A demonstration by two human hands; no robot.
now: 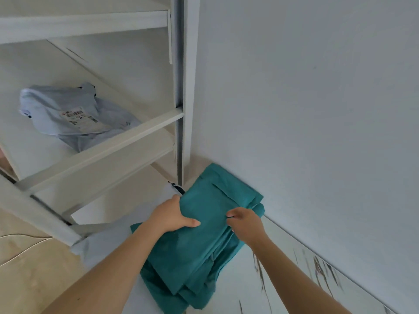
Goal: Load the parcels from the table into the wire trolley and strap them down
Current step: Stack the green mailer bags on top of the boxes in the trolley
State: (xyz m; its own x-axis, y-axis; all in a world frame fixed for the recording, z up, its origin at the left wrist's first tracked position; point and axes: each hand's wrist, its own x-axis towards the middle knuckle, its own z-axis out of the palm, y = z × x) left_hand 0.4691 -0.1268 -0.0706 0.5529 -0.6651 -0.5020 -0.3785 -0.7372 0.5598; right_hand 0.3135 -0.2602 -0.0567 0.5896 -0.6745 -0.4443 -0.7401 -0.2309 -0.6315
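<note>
Just right of the shelf unit, the top teal parcel is clamped by left hand shelf-side, right hand fingers pinching opposite edge — looks soft, light, slippery — grip the edges.

Left hand: forearm extended, thumb on top, gripping teal bundle
Right hand: forearm extended, fingers pinching same bundle
</note>
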